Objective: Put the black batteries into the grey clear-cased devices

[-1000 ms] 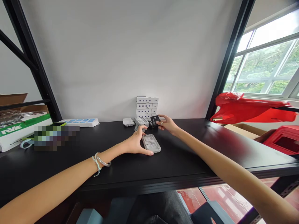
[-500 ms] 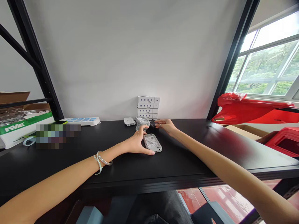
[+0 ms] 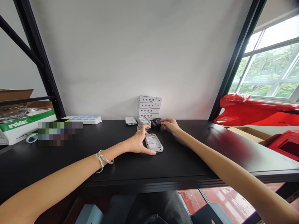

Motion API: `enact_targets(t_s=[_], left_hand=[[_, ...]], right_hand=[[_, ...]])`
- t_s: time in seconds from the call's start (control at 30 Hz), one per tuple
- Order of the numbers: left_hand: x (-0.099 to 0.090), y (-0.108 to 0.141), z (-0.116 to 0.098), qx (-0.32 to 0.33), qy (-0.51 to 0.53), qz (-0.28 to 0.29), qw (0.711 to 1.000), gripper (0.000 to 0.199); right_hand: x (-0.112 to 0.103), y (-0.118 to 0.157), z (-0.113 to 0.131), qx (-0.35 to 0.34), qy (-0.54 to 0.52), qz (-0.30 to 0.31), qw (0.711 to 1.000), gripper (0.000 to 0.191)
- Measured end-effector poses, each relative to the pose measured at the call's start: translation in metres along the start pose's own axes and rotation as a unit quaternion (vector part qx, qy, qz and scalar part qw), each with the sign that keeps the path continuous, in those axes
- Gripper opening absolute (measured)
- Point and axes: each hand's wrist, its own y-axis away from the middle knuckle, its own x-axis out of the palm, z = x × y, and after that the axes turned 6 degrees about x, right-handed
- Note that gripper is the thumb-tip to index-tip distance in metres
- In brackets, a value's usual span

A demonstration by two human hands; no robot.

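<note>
Left hand (image 3: 139,142) spread wide, not gripping: thumb tip at the grey device (image 3: 153,142), which lies flat on the black table (image 3: 187,161), label up, slightly skewed. Index fingertip at the grey stack (image 3: 143,120) — a slip could topple it. Right hand (image 3: 169,124) curled, fingertips at the black units (image 3: 156,123) — hold unclear.

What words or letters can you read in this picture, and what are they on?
"NVE" is on the green band of the white carton.
The print on the gray gadget, the black thing and the stacked white boxes is too small to read.
</note>
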Motion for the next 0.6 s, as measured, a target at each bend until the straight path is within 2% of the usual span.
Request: enact_targets(t_s=[0.27, 0.47, 0.6], left_hand=[[0.000, 0.000, 0.001, -0.001, -0.019, 0.013, 1.000, 0.108], [0.002, 0.000, 0.004, 0.024, -0.021, -0.009, 0.999, 0.103], [-0.003, 0.000, 0.001, 0.064, -0.066, -0.018, 0.996, 0.097]], right_hand=[[0.008, 0.001, -0.007, -0.048, 0.159, 0.014, 0.986, 0.032], [0.011, 0.005, -0.005, -0.091, 0.222, 0.031, 0.970, 0.032], [0.007, 0.004, -0.003, -0.106, 0.243, 0.036, 0.963, 0.030]])
